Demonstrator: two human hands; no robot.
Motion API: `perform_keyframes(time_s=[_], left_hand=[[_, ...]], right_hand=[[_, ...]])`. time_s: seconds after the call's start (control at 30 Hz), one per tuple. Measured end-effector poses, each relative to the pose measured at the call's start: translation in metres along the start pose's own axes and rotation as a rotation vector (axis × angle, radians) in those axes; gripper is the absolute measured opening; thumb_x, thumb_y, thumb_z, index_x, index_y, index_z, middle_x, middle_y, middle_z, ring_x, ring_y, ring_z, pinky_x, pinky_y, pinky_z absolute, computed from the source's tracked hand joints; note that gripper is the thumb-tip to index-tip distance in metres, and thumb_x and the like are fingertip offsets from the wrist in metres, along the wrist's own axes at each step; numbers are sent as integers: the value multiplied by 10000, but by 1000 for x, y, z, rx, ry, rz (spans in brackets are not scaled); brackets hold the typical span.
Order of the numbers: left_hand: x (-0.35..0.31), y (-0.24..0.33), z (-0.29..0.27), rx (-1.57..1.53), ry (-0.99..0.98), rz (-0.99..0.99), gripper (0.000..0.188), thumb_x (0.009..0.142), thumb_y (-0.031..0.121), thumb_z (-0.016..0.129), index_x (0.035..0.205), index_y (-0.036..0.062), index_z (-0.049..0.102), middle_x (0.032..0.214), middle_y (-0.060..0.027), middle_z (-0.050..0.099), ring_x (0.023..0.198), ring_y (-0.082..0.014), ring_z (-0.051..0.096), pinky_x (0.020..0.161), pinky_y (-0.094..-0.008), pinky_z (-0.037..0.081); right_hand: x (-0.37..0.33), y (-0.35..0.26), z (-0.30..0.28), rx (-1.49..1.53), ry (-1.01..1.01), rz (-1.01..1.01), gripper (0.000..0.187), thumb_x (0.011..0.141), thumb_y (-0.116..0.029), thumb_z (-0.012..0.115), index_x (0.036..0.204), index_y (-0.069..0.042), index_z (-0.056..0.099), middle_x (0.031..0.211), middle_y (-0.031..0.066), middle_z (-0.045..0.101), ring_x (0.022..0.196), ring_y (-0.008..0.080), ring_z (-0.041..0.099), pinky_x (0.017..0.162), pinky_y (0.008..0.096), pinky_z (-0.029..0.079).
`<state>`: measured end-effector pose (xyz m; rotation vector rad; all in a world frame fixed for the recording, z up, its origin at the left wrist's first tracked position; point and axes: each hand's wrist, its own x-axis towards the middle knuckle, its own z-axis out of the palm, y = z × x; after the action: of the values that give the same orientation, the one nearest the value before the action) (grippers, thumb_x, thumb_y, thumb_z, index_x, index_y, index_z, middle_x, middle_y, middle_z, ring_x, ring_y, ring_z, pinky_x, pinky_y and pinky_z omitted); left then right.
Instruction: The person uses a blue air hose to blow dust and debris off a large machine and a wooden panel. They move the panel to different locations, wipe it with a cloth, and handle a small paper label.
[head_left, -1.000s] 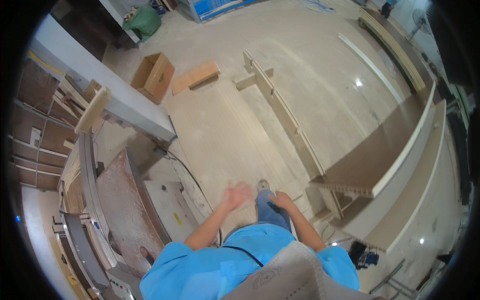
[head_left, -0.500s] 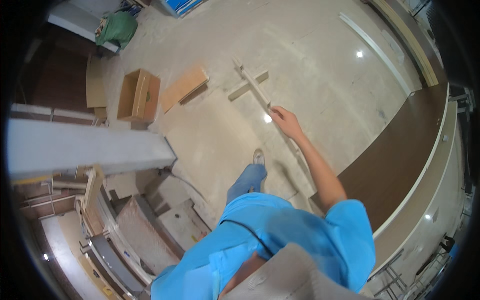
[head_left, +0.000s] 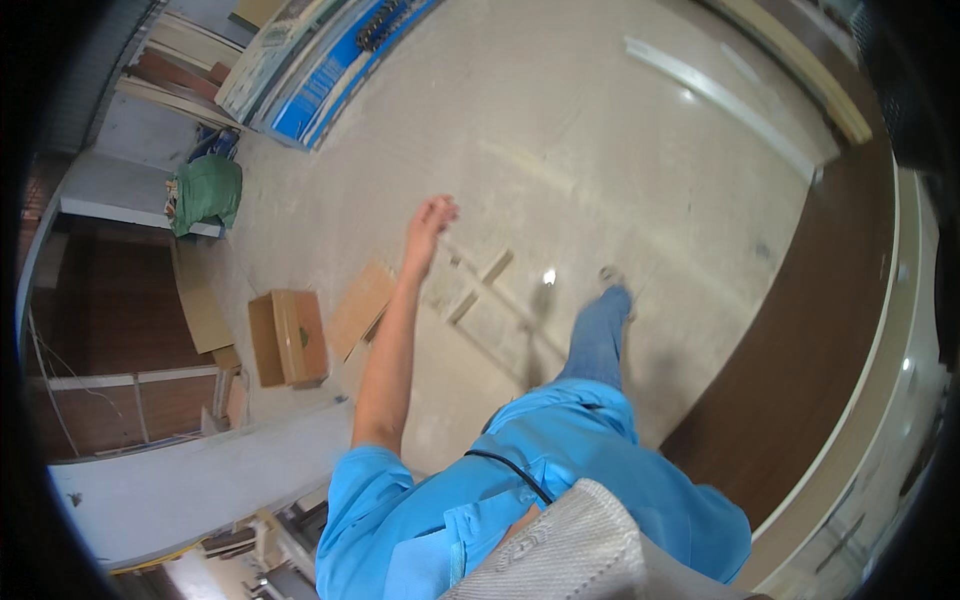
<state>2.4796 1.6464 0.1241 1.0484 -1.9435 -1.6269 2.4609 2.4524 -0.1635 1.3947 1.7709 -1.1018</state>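
Note:
My left hand (head_left: 432, 222) reaches forward over the floor, its fingers loosely curled and slightly blurred, with nothing visible in them. Close by it on the floor lies a long, pale wooden strip (head_left: 510, 303), blurred along its length. A shorter wooden block (head_left: 494, 268) sits crosswise to the strip, and they form a cross shape. My right hand is out of sight; only the blue right sleeve (head_left: 715, 510) shows.
An open cardboard box (head_left: 300, 335) and a flat tan board (head_left: 358, 308) lie left. Beyond are a green sack (head_left: 212, 190) and stacked boards with blue packaging (head_left: 305, 105). A large brown panel (head_left: 790, 330) stands right, near a white strip (head_left: 710, 90).
My left arm has come into view and swung forward. My right hand, earlier over the wooden strip, has left the view. The floor objects have shifted lower as my view moved.

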Motion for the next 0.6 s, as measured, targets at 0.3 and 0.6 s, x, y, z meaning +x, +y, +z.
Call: perform_keyframes(time_s=[0.3, 0.6], left_hand=[[39, -238, 184, 191, -292, -1250, 754, 969, 633, 437, 1446, 49, 436, 1432, -194, 488, 1286, -416, 466, 983, -623, 417], [176, -69, 169, -235, -321, -969, 613, 997, 575, 445, 1230, 28, 591, 1109, -129, 656, 1052, -240, 615, 850, -406, 510]], right_hand=[[-14, -513, 432, -689, -190, -987, 440, 1040, -345, 457, 1357, -57, 557, 1251, 139, 641, 1150, 265, 605, 1020, 387, 462], [-533, -883, 478, 119, -785, -1961, 305, 1020, -224, 480, 1123, 6, 651, 937, 104, 671, 843, 168, 635, 862, 327, 521]])
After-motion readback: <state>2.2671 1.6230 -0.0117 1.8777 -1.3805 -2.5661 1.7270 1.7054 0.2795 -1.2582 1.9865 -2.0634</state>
